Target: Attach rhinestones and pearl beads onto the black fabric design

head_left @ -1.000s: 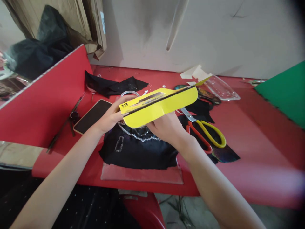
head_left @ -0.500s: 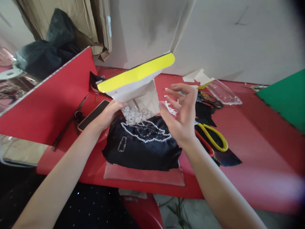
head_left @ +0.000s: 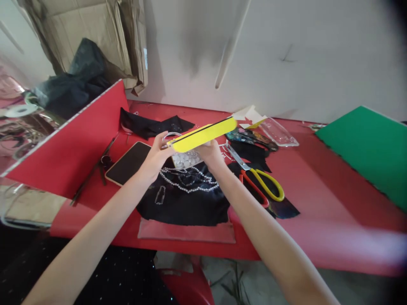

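Observation:
My left hand (head_left: 157, 156) grips the left side of a small box with a yellow flap (head_left: 205, 134). The flap tilts over the box, and pale round beads (head_left: 186, 159) show below it. My right hand (head_left: 210, 153) is at the box's right side, its fingers mostly hidden behind the flap; what they do there cannot be seen. Just below the box, a string of silvery beads (head_left: 190, 189) lies on black cloth (head_left: 187, 209), with a small clear frame-shaped piece (head_left: 160, 195) to its left.
Scissors with red and yellow handles (head_left: 276, 190) lie right of the cloth. A phone (head_left: 129, 163) is to the left, beside a red panel (head_left: 73, 148). A clear tray (head_left: 280, 132) sits at the back, a green panel (head_left: 365, 148) at the right.
My right hand has moved left to the box from the space beside it. The yellow flap has come down over the beads. The view has shifted, uncovering more of the scissors.

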### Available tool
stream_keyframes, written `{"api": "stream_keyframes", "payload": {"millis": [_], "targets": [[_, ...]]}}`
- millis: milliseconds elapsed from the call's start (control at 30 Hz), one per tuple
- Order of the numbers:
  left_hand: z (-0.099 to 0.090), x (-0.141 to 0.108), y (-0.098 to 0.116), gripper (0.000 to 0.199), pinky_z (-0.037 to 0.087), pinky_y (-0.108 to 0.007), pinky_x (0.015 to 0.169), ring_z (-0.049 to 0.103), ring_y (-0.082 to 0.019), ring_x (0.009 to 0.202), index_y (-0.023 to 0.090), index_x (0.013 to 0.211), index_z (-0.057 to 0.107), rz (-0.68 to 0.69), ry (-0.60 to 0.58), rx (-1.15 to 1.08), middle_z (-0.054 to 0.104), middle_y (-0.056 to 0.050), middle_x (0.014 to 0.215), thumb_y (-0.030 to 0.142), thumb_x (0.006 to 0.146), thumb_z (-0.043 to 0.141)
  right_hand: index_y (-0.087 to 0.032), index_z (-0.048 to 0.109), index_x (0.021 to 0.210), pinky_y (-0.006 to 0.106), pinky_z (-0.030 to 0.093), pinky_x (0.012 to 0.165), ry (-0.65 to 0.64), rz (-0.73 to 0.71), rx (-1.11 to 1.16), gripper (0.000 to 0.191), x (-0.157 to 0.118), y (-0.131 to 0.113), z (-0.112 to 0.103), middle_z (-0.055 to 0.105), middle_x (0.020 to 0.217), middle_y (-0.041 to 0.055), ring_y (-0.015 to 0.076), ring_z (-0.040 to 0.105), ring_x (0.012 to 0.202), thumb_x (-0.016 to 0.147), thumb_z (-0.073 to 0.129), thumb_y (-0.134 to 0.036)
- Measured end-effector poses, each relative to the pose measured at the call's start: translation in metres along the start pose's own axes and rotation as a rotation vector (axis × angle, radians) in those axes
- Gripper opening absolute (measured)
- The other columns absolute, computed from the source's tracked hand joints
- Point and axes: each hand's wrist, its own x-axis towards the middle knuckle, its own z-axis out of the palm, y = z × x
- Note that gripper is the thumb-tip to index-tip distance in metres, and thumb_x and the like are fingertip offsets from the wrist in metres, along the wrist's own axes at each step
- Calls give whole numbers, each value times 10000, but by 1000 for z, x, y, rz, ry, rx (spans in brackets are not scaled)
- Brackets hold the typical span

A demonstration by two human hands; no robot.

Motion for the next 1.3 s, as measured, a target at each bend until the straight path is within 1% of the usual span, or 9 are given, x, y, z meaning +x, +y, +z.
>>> {"api": "stream_keyframes", "payload": {"millis": [167, 333, 400, 567, 667, 900, 1033, 1167, 1300], "targets": [[4, 14, -16, 297, 440, -440, 1004, 611, -258, 1068, 173, 956, 589, 181, 268, 162, 665, -82, 1077, 191, 659, 594, -170, 621, 990, 399, 520, 766, 72, 32, -16, 346, -6, -12, 18, 710, 914, 79, 229, 654, 780, 662, 613, -279], [2, 34, -12, 235, 481, -412, 913, 631, -248, 982, 181, 824, 590, 205, 354, 159, 702, -64, 932, 107, 627, 485, -181, 575, 1087, 407, 494, 827, 136, 18, 56, 422, -10, -19, 32, 685, 1023, 96, 226, 641, 866, 680, 596, -290], [2, 37, -8, 221, 473, -407, 914, 632, -239, 980, 188, 824, 591, 272, 352, 187, 704, -59, 905, 114, 643, 488, -175, 561, 1092, 397, 499, 825, 154, 23, 115, 425, -10, -19, 36, 677, 1025, 106, 223, 637, 882, 687, 591, -301], [3, 36, -3, 190, 474, -375, 918, 622, -212, 1018, 200, 882, 617, 488, 156, 215, 700, -64, 989, 221, 711, 535, -182, 532, 1122, 384, 497, 861, 215, -131, 185, 361, -12, -20, 38, 680, 1066, 133, 222, 625, 967, 790, 498, -319], [4, 41, -8, 186, 481, -379, 905, 627, -210, 964, 194, 848, 633, 532, 174, 193, 697, -68, 943, 232, 729, 495, -179, 498, 1158, 381, 506, 853, 231, -195, 203, 375, -15, -17, 38, 668, 1104, 144, 211, 630, 939, 814, 482, -328], [6, 51, -16, 200, 486, -380, 931, 626, -208, 957, 195, 825, 648, 484, 209, 135, 692, -73, 932, 168, 723, 477, -202, 493, 1135, 379, 515, 844, 264, -226, 214, 345, -16, -10, 40, 663, 1063, 102, 214, 620, 979, 805, 533, -292], [8, 48, -17, 227, 489, -365, 928, 628, -206, 964, 190, 860, 647, 434, 244, 185, 697, -64, 931, 124, 715, 485, -179, 518, 1122, 376, 504, 832, 230, -125, 149, 349, -12, -9, 39, 664, 1057, 109, 215, 623, 935, 795, 528, -303], [10, 49, -16, 275, 473, -391, 951, 628, -229, 984, 162, 866, 637, 214, 328, 178, 702, -54, 879, 72, 675, 460, -181, 533, 1082, 395, 472, 874, 163, 24, 122, 360, -8, -9, 36, 667, 1028, 90, 229, 614, 945, 747, 558, -308], [10, 50, -9, 268, 495, -409, 935, 643, -258, 989, 136, 905, 653, 74, 198, 91, 717, -71, 931, 133, 663, 539, -208, 505, 1137, 399, 451, 934, 40, 103, 151, 443, -5, -13, 29, 657, 1098, 68, 223, 608, 1001, 719, 596, -324]]}}
